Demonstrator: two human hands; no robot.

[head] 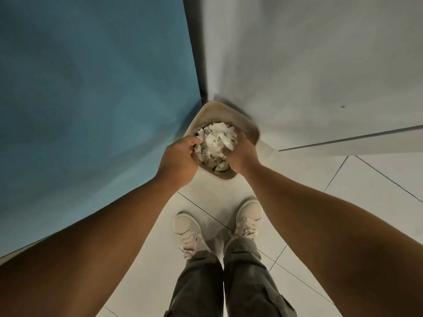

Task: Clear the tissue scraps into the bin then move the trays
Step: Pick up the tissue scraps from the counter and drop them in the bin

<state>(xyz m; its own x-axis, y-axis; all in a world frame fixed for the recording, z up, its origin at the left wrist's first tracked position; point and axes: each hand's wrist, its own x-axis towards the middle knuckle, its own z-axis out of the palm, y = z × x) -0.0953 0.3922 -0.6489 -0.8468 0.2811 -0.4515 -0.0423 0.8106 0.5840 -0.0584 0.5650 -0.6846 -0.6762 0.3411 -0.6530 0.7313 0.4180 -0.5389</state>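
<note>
Downward head view: the left hand [180,157] and right hand [241,156], fingers curled, grip a wad of white tissue scraps [216,140] between them, directly above the open beige bin [248,128]. The bin stands on the tiled floor [366,191] in the corner where a blue wall [91,88] meets a white wall [309,65], near the person's pale sneakers [186,227].

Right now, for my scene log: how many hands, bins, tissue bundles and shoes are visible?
hands: 2 (left hand, right hand)
bin: 1
tissue bundle: 1
shoes: 2 (left shoe, right shoe)
total: 6
</note>
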